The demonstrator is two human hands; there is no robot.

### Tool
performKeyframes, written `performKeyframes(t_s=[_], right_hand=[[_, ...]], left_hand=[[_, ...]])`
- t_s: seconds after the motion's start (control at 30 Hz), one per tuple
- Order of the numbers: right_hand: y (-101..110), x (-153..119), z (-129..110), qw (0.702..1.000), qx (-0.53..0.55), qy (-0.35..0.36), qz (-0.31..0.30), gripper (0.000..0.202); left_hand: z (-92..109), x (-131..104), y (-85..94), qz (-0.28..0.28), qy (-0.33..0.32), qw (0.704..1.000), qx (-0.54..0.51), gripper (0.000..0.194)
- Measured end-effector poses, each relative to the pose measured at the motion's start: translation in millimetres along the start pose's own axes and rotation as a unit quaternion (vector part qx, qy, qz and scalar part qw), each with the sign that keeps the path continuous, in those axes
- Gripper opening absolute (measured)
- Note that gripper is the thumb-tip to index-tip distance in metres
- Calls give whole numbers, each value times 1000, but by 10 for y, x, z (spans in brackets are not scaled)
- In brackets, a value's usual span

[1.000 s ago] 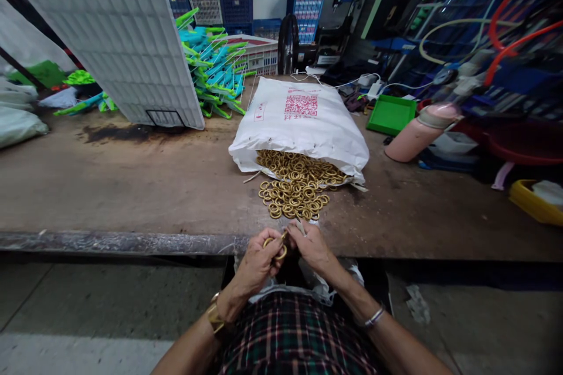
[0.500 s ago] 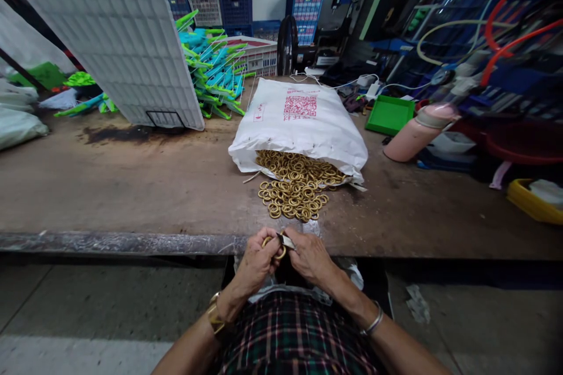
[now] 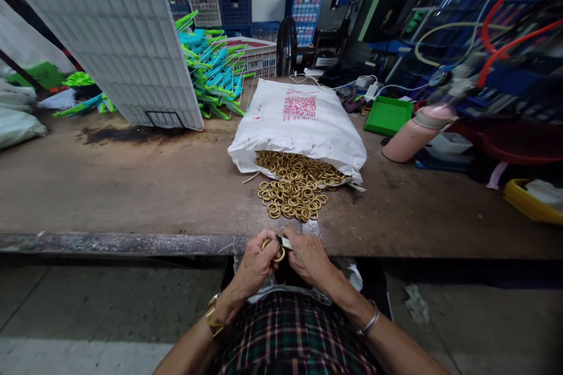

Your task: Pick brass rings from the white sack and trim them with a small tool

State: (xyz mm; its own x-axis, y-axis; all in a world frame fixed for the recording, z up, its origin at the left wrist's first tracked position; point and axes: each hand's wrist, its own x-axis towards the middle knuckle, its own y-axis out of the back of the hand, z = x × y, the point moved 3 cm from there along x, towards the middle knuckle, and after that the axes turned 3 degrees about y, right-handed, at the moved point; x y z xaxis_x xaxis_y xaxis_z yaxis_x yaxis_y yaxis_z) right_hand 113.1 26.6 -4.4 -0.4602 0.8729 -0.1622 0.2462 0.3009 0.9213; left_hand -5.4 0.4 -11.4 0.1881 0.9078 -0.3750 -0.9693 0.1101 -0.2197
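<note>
Over the table's front edge, my left hand (image 3: 256,259) pinches a gold ring (image 3: 280,255). Close beside it, my right hand (image 3: 307,253) is closed on a small flat metallic piece (image 3: 285,242) with a dark end, which touches the ring. What exactly this piece is cannot be made out. A loose pile of gold rings (image 3: 294,199) lies just beyond both hands. More rings spill from the open mouth of a white sack (image 3: 272,123) with red print.
The brown table (image 3: 132,187) carries a white ribbed panel (image 3: 145,53) and green and blue plastic pieces (image 3: 215,70) at the left. At the right are a green tray (image 3: 389,115), a pink bottle (image 3: 407,139) and a yellow tray (image 3: 528,202).
Both hands stay close together with the ring and the metallic piece. The piece and ring have shifted very slightly; the view has moved a little.
</note>
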Motion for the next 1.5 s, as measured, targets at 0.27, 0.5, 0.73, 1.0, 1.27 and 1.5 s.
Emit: performKeyframes(t_s=[0.27,0.5,0.73,1.0,1.27,1.5], right_hand=[[40,53,64,998,-33,-55,8,22],[50,63,163,991,100,-4,86,13],[22,-12,-52,988,133,62,44,16],[-33,-15,-19,994,86,69,8,20],[-4,30,175,999,-18,-10,24,20],[58,148,185,993,-5,-42,106,20]], left_hand=[[97,-142,-13,-33,-2,999,-18,32],[158,-182,-16,-26,-9,999,-30,36],[110,-130,13,2,-30,999,10,33],[81,-126,49,17,-47,997,51,31],[92,-297,-39,-80,0,997,10,29],[-493,-144,-46,-87,197,971,-102,27]])
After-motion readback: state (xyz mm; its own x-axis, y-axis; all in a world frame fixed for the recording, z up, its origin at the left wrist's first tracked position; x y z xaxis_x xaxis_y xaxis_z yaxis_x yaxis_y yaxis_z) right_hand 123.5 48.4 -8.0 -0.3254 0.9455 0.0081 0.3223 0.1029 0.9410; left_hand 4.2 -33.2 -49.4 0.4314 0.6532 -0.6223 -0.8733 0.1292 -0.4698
